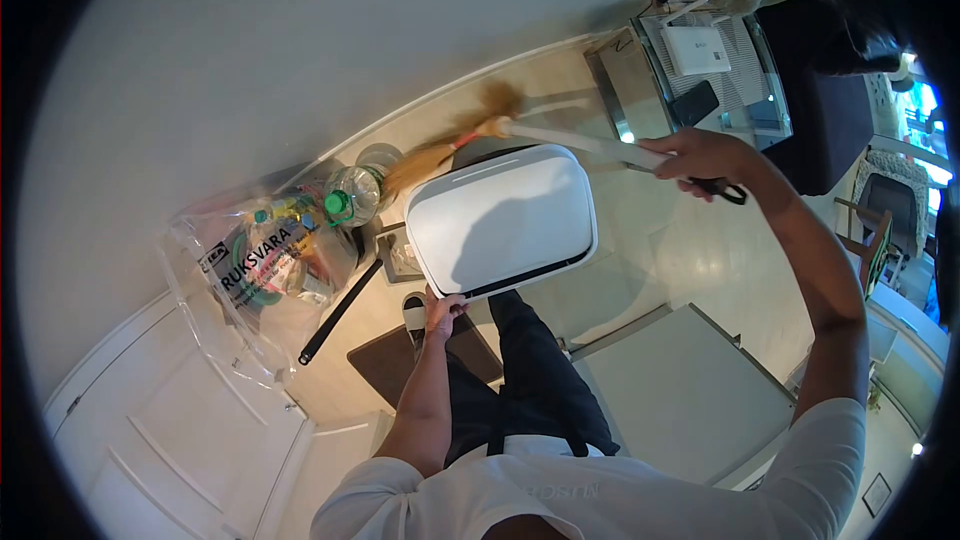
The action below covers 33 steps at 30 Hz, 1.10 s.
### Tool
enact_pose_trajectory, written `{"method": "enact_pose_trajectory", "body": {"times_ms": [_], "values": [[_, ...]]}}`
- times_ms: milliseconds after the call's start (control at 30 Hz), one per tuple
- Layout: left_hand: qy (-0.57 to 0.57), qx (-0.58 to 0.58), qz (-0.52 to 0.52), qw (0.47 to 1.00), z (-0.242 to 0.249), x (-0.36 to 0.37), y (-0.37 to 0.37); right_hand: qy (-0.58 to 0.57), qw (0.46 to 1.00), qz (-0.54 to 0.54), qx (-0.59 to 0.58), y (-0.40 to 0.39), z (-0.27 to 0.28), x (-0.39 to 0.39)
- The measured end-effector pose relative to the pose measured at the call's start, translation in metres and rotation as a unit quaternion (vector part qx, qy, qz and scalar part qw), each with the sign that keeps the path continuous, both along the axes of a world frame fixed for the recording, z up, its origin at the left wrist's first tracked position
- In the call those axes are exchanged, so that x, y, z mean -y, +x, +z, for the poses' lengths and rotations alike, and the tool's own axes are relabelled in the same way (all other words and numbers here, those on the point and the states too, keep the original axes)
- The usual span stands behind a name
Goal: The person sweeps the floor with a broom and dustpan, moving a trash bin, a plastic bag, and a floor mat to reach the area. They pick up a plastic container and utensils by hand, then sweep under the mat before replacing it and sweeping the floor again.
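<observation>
A white bin with a rounded lid [505, 215] stands below me, in the middle of the view. My left hand [443, 312] is closed at its near edge, fingers curled against the rim. My right hand [695, 160] grips the white handle of a broom [580, 143], held out to the right above the floor. A black loop shows below that fist. The handle's far end reaches the straw bristles behind the bin, partly blurred. More straw bristles with a red band [462, 141] lie along the bin's back left side.
Left of the bin are a large green-capped bottle [355, 195], a clear bag of bottles [265, 265] and a dustpan [400, 255] with a long black handle. A grey cabinet top [680, 380] is at the lower right, a white router [697, 50] at the upper right.
</observation>
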<state>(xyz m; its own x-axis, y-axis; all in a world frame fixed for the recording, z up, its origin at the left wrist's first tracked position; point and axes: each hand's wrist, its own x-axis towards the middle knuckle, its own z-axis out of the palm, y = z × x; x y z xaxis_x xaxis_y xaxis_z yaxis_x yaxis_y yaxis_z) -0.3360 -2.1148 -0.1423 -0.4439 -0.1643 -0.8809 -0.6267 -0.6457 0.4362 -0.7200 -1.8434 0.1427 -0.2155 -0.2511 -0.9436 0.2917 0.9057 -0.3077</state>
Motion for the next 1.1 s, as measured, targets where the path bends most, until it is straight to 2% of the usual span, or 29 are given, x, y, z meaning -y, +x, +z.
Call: {"method": "enact_pose_trajectory", "body": {"times_ms": [67, 100, 167, 300, 433, 500, 567, 633, 700, 767, 833, 900, 933, 1100], "values": [[0.023, -0.009, 0.013, 1.0, 0.002, -0.002, 0.002, -0.02, 0.997, 0.066, -0.036, 0.012, -0.013, 0.021], [0.042, -0.023, 0.025, 0.999, 0.002, -0.002, -0.002, -0.018, 0.997, 0.065, -0.04, 0.014, -0.027, 0.028], [0.036, -0.036, 0.018, 0.999, -0.008, -0.003, 0.003, 0.005, 0.974, 0.169, -0.151, 0.02, -0.054, 0.035], [0.024, -0.05, 0.048, 0.997, -0.014, -0.005, 0.005, 0.024, 0.969, 0.151, -0.192, 0.025, -0.085, -0.013], [0.016, -0.07, 0.063, 0.995, -0.018, -0.007, 0.003, 0.034, 0.99, -0.046, -0.129, 0.035, -0.107, -0.089], [0.025, -0.064, 0.07, 0.995, -0.013, -0.004, -0.004, 0.102, 0.976, -0.158, -0.108, 0.057, -0.12, -0.136], [0.003, -0.059, 0.098, 0.993, -0.016, -0.004, -0.006, 0.096, 0.974, -0.187, -0.083, 0.09, -0.098, -0.155], [0.01, -0.068, 0.1, 0.993, -0.009, -0.002, -0.016, 0.082, 0.959, -0.271, -0.032, 0.129, -0.09, -0.174], [0.016, -0.079, 0.102, 0.992, -0.012, 0.003, -0.024, 0.121, 0.95, -0.287, -0.008, 0.168, -0.073, -0.174], [0.057, -0.128, 0.083, 0.987, -0.03, 0.008, -0.026, 0.109, 0.927, -0.358, 0.032, 0.209, -0.067, -0.178], [0.037, -0.132, 0.074, 0.988, -0.016, 0.007, -0.047, 0.096, 0.916, -0.388, 0.033, 0.248, -0.07, -0.188], [0.062, -0.158, 0.118, 0.978, -0.021, 0.006, -0.061, 0.127, 0.901, -0.413, 0.044, 0.274, -0.069, -0.188], [0.056, -0.148, 0.098, 0.982, -0.03, 0.008, -0.07, 0.16, 0.885, -0.434, 0.055, 0.286, -0.069, -0.187], [0.047, -0.168, 0.134, 0.976, -0.027, 0.004, -0.149, 0.149, 0.863, -0.479, 0.054, 0.317, -0.069, -0.184]]}}
